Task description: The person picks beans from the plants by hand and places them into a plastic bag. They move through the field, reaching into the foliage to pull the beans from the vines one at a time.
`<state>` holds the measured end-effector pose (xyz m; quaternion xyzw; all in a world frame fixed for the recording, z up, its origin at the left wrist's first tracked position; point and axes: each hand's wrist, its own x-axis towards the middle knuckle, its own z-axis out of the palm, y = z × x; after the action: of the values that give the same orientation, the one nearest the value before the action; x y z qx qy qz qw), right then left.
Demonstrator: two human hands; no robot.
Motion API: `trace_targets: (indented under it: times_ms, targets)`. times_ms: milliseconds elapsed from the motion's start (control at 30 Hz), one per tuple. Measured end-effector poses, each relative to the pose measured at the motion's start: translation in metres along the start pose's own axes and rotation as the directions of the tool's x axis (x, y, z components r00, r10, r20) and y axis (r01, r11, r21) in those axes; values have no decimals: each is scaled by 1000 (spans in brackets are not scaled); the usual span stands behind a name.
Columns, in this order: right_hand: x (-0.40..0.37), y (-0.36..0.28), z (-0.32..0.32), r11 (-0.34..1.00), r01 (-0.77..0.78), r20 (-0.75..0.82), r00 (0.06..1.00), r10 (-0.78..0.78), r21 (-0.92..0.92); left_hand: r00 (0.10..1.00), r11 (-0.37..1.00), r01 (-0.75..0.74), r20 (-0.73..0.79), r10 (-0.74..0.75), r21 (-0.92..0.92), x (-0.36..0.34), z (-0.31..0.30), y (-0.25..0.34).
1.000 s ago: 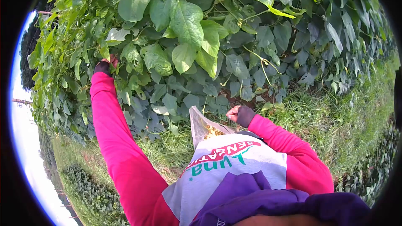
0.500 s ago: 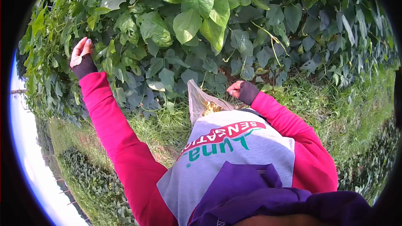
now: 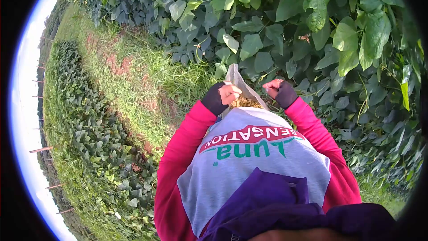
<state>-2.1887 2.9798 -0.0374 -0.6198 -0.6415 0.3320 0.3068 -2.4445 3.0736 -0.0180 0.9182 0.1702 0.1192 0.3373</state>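
Note:
A pale, translucent bag [image 3: 245,85] hangs open at my waist, with yellowish-brown small pieces [image 3: 246,102] inside. My left hand [image 3: 229,93], in a dark cuff, is at the left side of the bag's mouth, just over the contents. Its fingers are curled together, and I cannot tell what is in them. To the right of the bag, my right hand [image 3: 275,88] is closed in a pinch near the leaves, its fingertips pointing toward the bag. Whatever it might hold is hidden. Dense green climbing leaves [image 3: 263,44] rise just beyond both hands.
The leafy wall [image 3: 356,49] continues along the far side and to the right. A grassy path [image 3: 142,80] with patches of reddish soil runs at the left. Beyond it stands another row of low leafy plants [image 3: 89,120], with several posts [image 3: 41,150] near the skyline.
My left hand has come down from the leaves at upper left to the bag's mouth. The view has turned, bringing more path and the other plant row into sight. My right hand stays beside the bag.

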Motion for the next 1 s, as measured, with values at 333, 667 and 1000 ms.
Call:
trace_targets:
  times_ms: [333,667,1000]
  targets:
    - [208,-25,155,889,-83,111,993,36,450,191,539,184,-508,-840,-822,-170,5,-23]
    - [303,-22,213,730,-453,213,890,403,512,-271,451,53,-448,-852,-891,-304,-2,13]
    - [289,-39,179,864,-378,191,924,330,333,-215,561,-67,-537,-816,-825,-347,6,-52]
